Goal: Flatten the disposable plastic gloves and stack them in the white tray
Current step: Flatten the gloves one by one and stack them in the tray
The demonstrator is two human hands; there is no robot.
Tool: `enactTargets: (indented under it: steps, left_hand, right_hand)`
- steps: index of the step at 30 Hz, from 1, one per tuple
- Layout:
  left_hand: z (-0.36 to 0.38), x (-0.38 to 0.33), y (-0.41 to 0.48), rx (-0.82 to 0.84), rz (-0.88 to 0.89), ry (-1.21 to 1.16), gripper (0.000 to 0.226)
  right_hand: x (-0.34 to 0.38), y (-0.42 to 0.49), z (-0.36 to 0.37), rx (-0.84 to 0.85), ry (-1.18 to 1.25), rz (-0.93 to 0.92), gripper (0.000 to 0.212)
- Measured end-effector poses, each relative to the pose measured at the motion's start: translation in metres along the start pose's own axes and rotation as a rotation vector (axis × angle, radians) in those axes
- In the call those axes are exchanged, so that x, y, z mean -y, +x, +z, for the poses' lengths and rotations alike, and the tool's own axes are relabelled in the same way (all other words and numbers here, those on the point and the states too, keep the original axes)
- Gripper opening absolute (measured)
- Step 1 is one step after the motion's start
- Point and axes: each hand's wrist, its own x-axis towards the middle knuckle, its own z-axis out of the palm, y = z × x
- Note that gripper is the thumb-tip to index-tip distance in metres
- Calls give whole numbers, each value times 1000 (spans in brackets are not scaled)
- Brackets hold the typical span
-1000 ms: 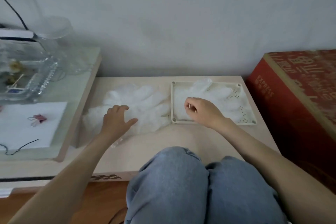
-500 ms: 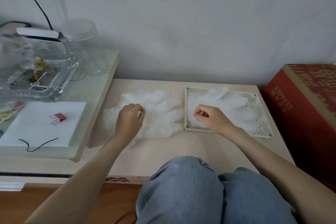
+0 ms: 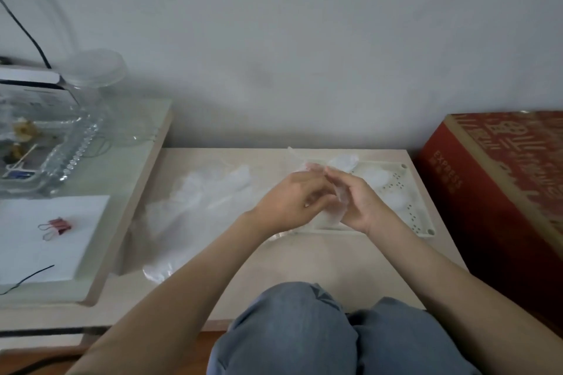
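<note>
A pile of clear disposable gloves (image 3: 201,201) lies on the low beige table, left of centre. The white tray (image 3: 417,210) sits at the right of the table with flattened gloves (image 3: 377,178) inside. My left hand (image 3: 292,201) and my right hand (image 3: 358,201) meet above the tray's left edge, fingertips together. Between them they pinch one thin clear glove (image 3: 310,163), whose film sticks up behind the fingers. The picture is blurred, so the exact finger grip is hard to see.
A red cardboard box (image 3: 499,192) stands against the table's right side. On the left is a higher glass-topped stand (image 3: 128,167) with a clear glass dish (image 3: 45,143), a jar (image 3: 94,76), white paper and a pink binder clip (image 3: 56,227). My knees (image 3: 320,329) are at the table's front edge.
My left hand left the pile and came right with a glove to meet my right hand above the tray's left edge. The right hand lifted off the tray.
</note>
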Motion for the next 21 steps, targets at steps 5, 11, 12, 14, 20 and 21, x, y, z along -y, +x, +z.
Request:
enactTargets:
  steps: [5, 11, 12, 14, 20, 21]
  left_hand:
    - [19, 10, 11, -273, -81, 98, 27]
    - [27, 26, 32, -177, -721, -41, 55]
    - [28, 29, 36, -133, -734, -153, 38]
    - [32, 30, 43, -67, -690, -349, 10]
    - [49, 37, 56, 3, -697, -238, 19]
    - [51, 41, 57, 6, -696, -205, 18]
  right_hand:
    - [13, -11, -31, -58, -2, -143, 19]
    - [29, -29, -61, -82, 25, -184, 22]
    - [31, -29, -64, -99, 26, -183, 22]
    - [36, -30, -73, -134, 31, -181, 21]
    - [46, -26, -116, -289, 18, -172, 1]
    - [48, -25, -125, -311, 25, -169, 4]
